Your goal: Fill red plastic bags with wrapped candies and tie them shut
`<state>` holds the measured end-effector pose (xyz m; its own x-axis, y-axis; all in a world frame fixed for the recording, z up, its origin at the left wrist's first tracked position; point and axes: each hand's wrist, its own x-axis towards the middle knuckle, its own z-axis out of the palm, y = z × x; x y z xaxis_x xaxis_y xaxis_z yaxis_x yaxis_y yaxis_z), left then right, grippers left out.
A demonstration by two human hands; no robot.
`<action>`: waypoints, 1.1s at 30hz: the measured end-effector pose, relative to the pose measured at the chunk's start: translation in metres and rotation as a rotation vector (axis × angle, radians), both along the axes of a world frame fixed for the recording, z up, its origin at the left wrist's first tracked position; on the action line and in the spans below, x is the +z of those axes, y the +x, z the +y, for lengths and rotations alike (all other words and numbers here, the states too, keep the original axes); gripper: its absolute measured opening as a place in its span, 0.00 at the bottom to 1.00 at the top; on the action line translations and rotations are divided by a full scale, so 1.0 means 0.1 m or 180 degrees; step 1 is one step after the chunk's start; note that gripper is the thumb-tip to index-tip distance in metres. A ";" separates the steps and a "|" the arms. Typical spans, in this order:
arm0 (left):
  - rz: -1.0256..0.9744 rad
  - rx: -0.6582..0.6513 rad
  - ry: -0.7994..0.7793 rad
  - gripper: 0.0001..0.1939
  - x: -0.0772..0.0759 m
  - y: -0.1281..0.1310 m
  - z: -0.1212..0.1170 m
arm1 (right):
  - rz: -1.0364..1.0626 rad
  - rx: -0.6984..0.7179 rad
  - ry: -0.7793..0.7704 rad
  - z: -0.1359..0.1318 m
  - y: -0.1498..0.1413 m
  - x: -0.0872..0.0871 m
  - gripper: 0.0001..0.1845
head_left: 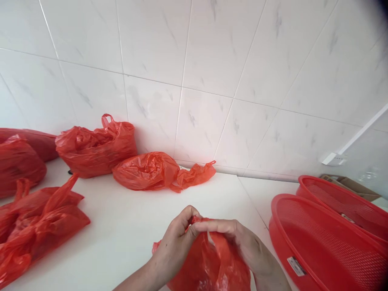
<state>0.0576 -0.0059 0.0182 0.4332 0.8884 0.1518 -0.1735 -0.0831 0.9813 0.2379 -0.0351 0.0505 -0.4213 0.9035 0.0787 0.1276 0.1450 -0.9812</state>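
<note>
Two bare hands of ours met over a red bag at the bottom edge of our view, right of the middle, in front of the table (127, 220). With our left hand (178, 238) we pinched a gathered bit of the held bag (209, 262) between thumb and bent forefinger. Our right hand (247, 244) came over from the other side, its fingers straight and close together, the tips touching the left thumb; its thumb was hidden, so we could not tell whether it pinched too. Below our fingers the plastic hung in creased folds, and the bag's lower part ran out of sight.

Beyond our hands a low bag (148, 171) lay near the wall (157, 44), its twisted tail stretched to the right. Just left of it we saw a full bag (97, 151) with one handle loop standing up. Farther left sat a round bag (20, 165), with a dark red bag (44, 142) behind it, and nearer us a flatter bag (60, 220) with its handles raised.

On our right we had two red baskets side by side, the near basket (278, 238) bearing a label (296, 266), the far basket (301, 186) close to some cardboard (353, 185).
</note>
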 end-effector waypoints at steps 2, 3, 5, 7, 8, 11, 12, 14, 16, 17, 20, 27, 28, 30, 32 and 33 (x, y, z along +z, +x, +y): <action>-0.0055 0.0052 -0.0115 0.12 -0.04 0.02 0.00 | -0.0167 0.0022 -0.0043 0.00 -0.03 0.04 0.20; -0.0041 0.0127 -0.0112 0.13 -0.05 0.03 -0.01 | -0.0238 0.0042 -0.0075 0.00 -0.05 0.07 0.18; 0.0040 0.0276 -0.0046 0.12 -0.06 0.04 -0.02 | -0.0387 -0.0138 -0.0148 0.02 -0.10 0.09 0.23; 0.0162 0.0352 0.0029 0.11 -0.05 0.03 -0.03 | -0.0621 -0.0645 -0.0105 0.04 -0.13 0.07 0.27; 0.0216 0.0362 0.0057 0.10 -0.05 0.02 -0.04 | -0.0780 -0.0907 -0.0011 0.06 -0.14 0.05 0.26; 0.0409 0.0379 0.0130 0.08 -0.04 0.00 -0.06 | -0.1208 -0.1431 0.0468 0.11 -0.17 -0.03 0.16; 0.0481 0.0398 0.0164 0.07 -0.04 0.00 -0.06 | -0.1303 -0.1519 0.0565 0.13 -0.18 -0.05 0.15; 0.0601 0.0451 0.0226 0.05 -0.04 0.00 -0.07 | -0.1441 -0.1626 0.0598 0.15 -0.19 -0.09 0.15; 0.0660 0.0491 0.0245 0.05 -0.04 0.00 -0.06 | -0.1588 -0.1642 0.0533 0.15 -0.20 -0.11 0.15; 0.0650 0.0491 0.0234 0.05 -0.03 0.00 -0.06 | -0.1663 -0.1637 0.0545 0.15 -0.21 -0.12 0.15; 0.0558 0.0451 0.0197 0.06 -0.01 0.00 -0.06 | -0.1796 -0.1707 0.0776 0.15 -0.24 -0.18 0.15; 0.0704 0.0421 0.0181 0.05 -0.02 0.00 -0.08 | -0.0625 -0.1575 0.0267 0.09 -0.31 -0.10 0.20; 0.0785 0.0436 0.0261 0.05 -0.02 0.00 -0.08 | -0.0435 -0.1401 0.0157 0.08 -0.30 -0.05 0.20; 0.0962 0.0500 0.0548 0.05 -0.03 -0.04 -0.09 | -0.0182 -0.1108 0.0045 0.05 -0.25 0.02 0.19; 0.1128 0.0625 0.1008 0.06 -0.04 -0.11 -0.10 | -0.0107 -0.1124 0.0053 0.04 -0.19 0.03 0.16; 0.1219 0.0694 0.1269 0.06 -0.04 -0.16 -0.11 | -0.0122 -0.1291 0.0050 0.04 -0.15 0.00 0.15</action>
<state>0.0413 -0.0171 0.0138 0.3368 0.8696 0.3610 0.2493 -0.4521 0.8564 0.2227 -0.0313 0.0507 -0.0341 0.9958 0.0851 0.2140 0.0904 -0.9726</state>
